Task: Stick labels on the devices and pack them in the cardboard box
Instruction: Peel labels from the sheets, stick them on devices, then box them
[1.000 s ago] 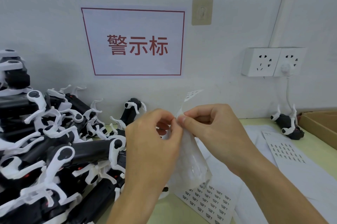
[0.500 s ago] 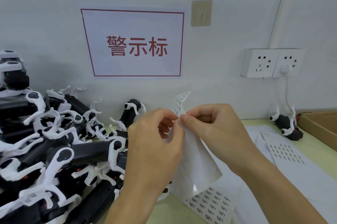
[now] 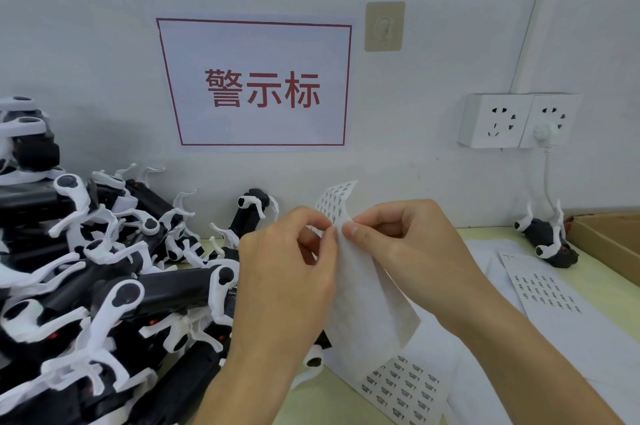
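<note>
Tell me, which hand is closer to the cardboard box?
The right hand. It is nearer the cardboard box at the table's right edge, though still apart from it. The left hand is farther away, beside the pile of devices. Both pinch the label sheet.

A plain white painted wall (image 3: pixel 86 26) fills the upper view, evenly lit, and carries a white paper sign with a red border and three red Chinese characters (image 3: pixel 258 85), with a beige square plastic wall plate (image 3: pixel 384 26) just to its upper right. Further right, a white double wall socket block (image 3: pixel 519 120) has a white plug and cord (image 3: pixel 546 161) in its right-hand outlet, and a thin white conduit (image 3: pixel 530 26) rises from it. Below runs a pale yellow-green tabletop (image 3: pixel 485 234).
</note>
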`<state>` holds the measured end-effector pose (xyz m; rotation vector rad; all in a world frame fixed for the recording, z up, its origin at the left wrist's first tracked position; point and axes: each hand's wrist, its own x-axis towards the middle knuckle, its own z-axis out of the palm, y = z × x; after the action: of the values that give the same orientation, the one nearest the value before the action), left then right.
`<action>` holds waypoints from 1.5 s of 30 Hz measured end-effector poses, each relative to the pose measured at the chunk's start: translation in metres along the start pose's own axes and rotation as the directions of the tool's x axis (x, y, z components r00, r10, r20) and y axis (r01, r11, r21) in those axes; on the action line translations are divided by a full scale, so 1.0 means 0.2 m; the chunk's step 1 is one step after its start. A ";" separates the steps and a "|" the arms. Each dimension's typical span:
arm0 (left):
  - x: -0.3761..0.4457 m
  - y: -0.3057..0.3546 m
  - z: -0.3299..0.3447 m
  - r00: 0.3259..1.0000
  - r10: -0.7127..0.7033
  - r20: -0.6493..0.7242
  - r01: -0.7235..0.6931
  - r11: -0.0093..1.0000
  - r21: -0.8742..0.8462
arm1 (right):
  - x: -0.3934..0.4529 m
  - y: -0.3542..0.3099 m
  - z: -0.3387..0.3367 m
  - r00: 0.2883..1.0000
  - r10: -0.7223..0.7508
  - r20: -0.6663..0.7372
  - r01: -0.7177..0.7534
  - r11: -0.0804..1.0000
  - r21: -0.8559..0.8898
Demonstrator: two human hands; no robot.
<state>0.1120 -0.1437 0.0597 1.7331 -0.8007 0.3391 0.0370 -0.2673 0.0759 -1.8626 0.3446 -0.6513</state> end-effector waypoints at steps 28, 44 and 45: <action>0.02 0.02 -0.02 0.747 -0.514 0.422 0.660 0.499 -0.562 | -0.01 -0.02 -0.02 0.992 -0.126 -0.015 0.124 0.987 -0.099; 0.02 0.03 -0.01 0.721 -0.578 0.382 0.665 0.424 -0.615 | -0.02 -0.01 0.04 0.970 -0.241 -0.020 0.234 0.957 -0.174; 0.02 0.03 -0.01 0.725 -0.579 0.373 0.659 0.425 -0.620 | -0.02 -0.01 0.05 0.969 -0.246 -0.027 0.238 0.955 -0.176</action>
<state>0.1113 -0.1440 0.0674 1.1426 -0.2183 -0.5515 0.0395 -0.2581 0.0736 -2.0766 0.2095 -0.8573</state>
